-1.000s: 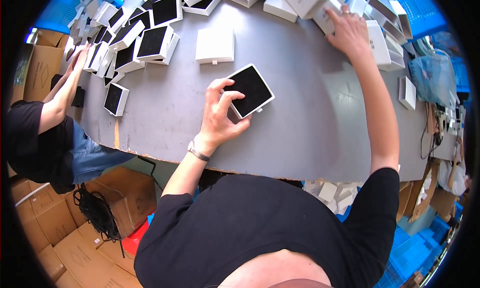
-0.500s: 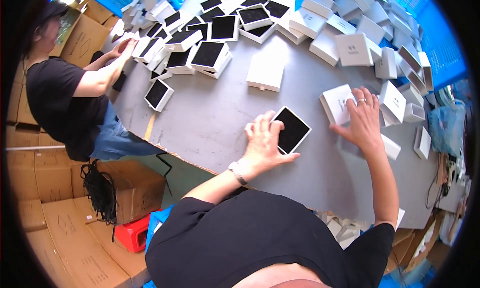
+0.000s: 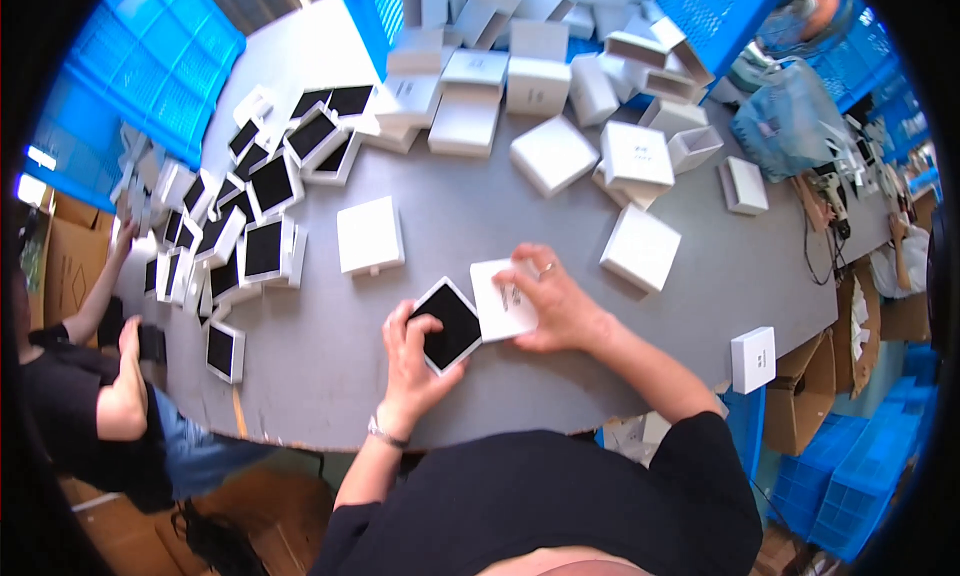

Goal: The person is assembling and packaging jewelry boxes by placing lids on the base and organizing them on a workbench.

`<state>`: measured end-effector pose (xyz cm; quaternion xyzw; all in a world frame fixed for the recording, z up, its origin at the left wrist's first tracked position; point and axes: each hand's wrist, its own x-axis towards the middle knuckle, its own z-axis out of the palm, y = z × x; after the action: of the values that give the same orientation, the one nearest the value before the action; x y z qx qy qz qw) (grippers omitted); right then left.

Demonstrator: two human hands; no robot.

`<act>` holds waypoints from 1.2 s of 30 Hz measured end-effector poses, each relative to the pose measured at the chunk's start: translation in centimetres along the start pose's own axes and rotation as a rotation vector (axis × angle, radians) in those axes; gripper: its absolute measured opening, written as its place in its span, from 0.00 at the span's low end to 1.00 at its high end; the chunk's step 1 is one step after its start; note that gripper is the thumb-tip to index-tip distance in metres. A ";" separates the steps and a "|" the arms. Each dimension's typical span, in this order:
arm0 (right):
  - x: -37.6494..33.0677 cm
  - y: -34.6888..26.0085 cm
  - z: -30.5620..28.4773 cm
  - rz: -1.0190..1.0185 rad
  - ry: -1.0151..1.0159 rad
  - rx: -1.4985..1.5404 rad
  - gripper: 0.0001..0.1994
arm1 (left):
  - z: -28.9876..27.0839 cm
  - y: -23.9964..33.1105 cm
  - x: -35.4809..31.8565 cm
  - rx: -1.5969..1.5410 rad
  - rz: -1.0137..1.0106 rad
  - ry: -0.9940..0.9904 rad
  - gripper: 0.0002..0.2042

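Observation:
My left hand (image 3: 408,368) grips a white box tray (image 3: 452,324) lined in black, its thumb along the near edge and its fingers at the left side. Just right of it, my right hand (image 3: 560,304) holds a white printed box sleeve (image 3: 492,306), fingers over its top and right side. Sleeve and tray are side by side at the tray's right corner; whether they touch is hard to tell. Behind my left hand a closed white box (image 3: 368,236) lies flat on the grey table (image 3: 500,401).
Black-lined trays (image 3: 268,248) are heaped at the left, beside a co-worker's arm (image 3: 122,391). White sleeves (image 3: 465,121) pile up at the back before a blue crate (image 3: 715,21). Single white boxes lie at the right, one (image 3: 753,360) by the table edge. A clear bag (image 3: 790,121) stands far right.
My right hand has taken the white sleeve and brought it left, up against the tray's side. My left hand keeps its grip on the tray. The whole view has turned to the right.

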<state>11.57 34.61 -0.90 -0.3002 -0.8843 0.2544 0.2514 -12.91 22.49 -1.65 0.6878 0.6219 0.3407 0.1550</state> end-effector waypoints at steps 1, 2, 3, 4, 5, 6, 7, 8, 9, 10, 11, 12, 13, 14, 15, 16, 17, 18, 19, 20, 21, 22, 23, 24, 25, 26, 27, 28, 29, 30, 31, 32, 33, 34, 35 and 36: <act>0.1 -0.2 -0.5 -0.022 -0.035 -0.013 0.42 | 0.3 -0.1 -0.1 -0.001 0.013 -0.009 0.32; -0.1 -0.1 -0.7 -0.053 -0.077 0.026 0.41 | 0.1 -0.2 0.1 -0.041 0.045 -0.081 0.32; -0.2 0.3 -1.0 -0.086 -0.119 0.063 0.41 | -0.1 -0.3 0.5 -0.077 0.079 -0.154 0.33; -0.6 0.2 -1.1 -0.089 -0.108 0.051 0.41 | -0.1 -0.2 0.2 -0.076 0.096 -0.148 0.33; -0.8 0.2 -1.2 -0.092 -0.131 0.085 0.41 | -0.2 -0.2 0.0 -0.085 0.093 -0.177 0.33; -0.9 0.1 -1.2 -0.095 -0.155 0.122 0.41 | -0.2 -0.1 0.0 -0.092 0.089 -0.208 0.33; -1.2 0.0 -1.0 -0.097 -0.154 0.118 0.41 | -0.3 0.0 0.0 -0.092 0.092 -0.205 0.33; -1.5 0.0 -0.7 -0.092 -0.143 0.125 0.41 | -0.4 0.1 0.0 -0.082 0.099 -0.227 0.33; -1.8 -0.2 -0.5 -0.084 -0.133 0.135 0.41 | -0.6 0.1 -0.1 -0.072 0.103 -0.252 0.33; -1.9 -0.1 -0.4 -0.081 -0.147 0.147 0.41 | -0.7 -0.2 -0.3 -0.068 0.135 -0.257 0.32; -1.9 0.0 -0.5 -0.105 -0.153 0.139 0.42 | -0.8 -0.2 -0.5 -0.069 0.153 -0.260 0.32; -1.7 0.2 -0.6 -0.126 -0.162 0.137 0.42 | -0.8 -0.5 0.0 -0.084 0.189 -0.280 0.32; -1.4 0.5 -0.9 -0.152 -0.218 0.168 0.43 | -1.0 -0.7 0.3 -0.100 0.214 -0.302 0.32; -1.6 1.0 -0.6 -0.182 -0.242 0.144 0.43 | -1.0 -0.9 0.8 -0.105 0.240 -0.328 0.32; -1.5 1.2 -0.4 -0.191 -0.211 0.172 0.43 | -1.2 -1.2 1.2 -0.107 0.254 -0.356 0.32; -1.4 1.1 -0.5 -0.185 -0.189 0.170 0.43 | -1.0 -1.6 1.8 -0.113 0.273 -0.336 0.34; -1.0 0.2 -1.0 -0.149 -0.181 0.149 0.42 | -0.8 -1.7 1.9 -0.121 0.289 -0.324 0.36; -0.8 -0.4 -0.9 -0.155 -0.115 0.139 0.41 | -0.8 -1.2 1.9 -0.109 0.257 -0.299 0.42; -0.8 -0.7 -0.6 -0.124 -0.098 0.093 0.39 | -0.5 -0.9 2.2 -0.089 0.239 -0.261 0.49; -1.0 -0.9 -0.1 -0.096 -0.076 0.102 0.39 | 0.0 -0.7 2.3 -0.298 0.117 -0.213 0.55; -1.2 -1.3 0.6 -0.070 -0.052 0.107 0.38 | 0.5 -0.5 2.0 -0.503 -0.006 -0.154 0.62; -0.8 -1.8 1.3 -0.103 -0.059 0.114 0.37 | 1.9 -0.6 1.8 -0.693 -0.069 -0.171 0.66; -0.8 -2.8 2.1 -0.123 -0.060 0.113 0.36 | 3.3 0.6 1.6 -0.514 0.053 -0.163 0.63; -0.7 -3.2 2.6 -0.106 -0.041 0.095 0.37 | 4.1 1.3 1.5 -0.554 0.034 -0.121 0.61; -1.0 -3.7 2.7 -0.055 -0.058 0.085 0.38 | 4.5 1.7 1.3 -0.588 0.016 -0.074 0.58; -1.1 -4.0 2.7 -0.030 -0.069 0.020 0.39 | 5.0 1.7 1.2 -0.631 -0.007 -0.025 0.54; -1.3 -4.3 2.5 -0.004 -0.078 -0.048 0.40 | 4.9 1.7 1.3 -0.628 -0.004 -0.023 0.54; -1.9 -4.5 2.2 -0.005 -0.076 -0.045 0.40 | 4.7 1.8 1.5 -0.552 0.009 -0.084 0.54; -2.7 -4.8 1.5 0.021 -0.099 -0.094 0.39 | 4.4 1.9 1.7 -0.479 0.022 -0.144 0.53; -3.7 -5.1 0.5 0.049 -0.121 -0.146 0.39 | 3.3 0.9 2.5 -0.232 0.085 -0.123 0.49; -5.2 -5.5 -1.3 0.122 -0.145 -0.235 0.38 | 2.2 -0.8 3.2 -0.232 0.094 -0.128 0.49; -6.9 -5.9 -3.4 0.187 -0.175 -0.325 0.36 | 0.7 -2.7 3.7 0.064 0.039 0.088 0.45; -8.5 -6.4 -5.2 0.288 -0.148 -0.355 0.35 | -0.1 -4.2 4.5 0.358 -0.016 0.307 0.42; -9.7 -6.3 -6.5 0.389 -0.121 -0.389 0.33 | -0.5 -4.7 5.7 0.351 -0.012 0.314 0.42; -10.4 -6.1 -7.0 0.411 -0.121 -0.394 0.33 | -1.2 -4.4 6.6 0.430 -0.074 0.283 0.40; -10.5 -5.6 -7.3 0.474 0.027 -0.541 0.32 | -1.3 -4.3 7.3 0.513 -0.137 0.252 0.38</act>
<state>20.95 26.03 4.85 -0.5559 -0.8220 0.0584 0.1087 -16.99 30.03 -1.41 0.6132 0.7470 0.2439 -0.0801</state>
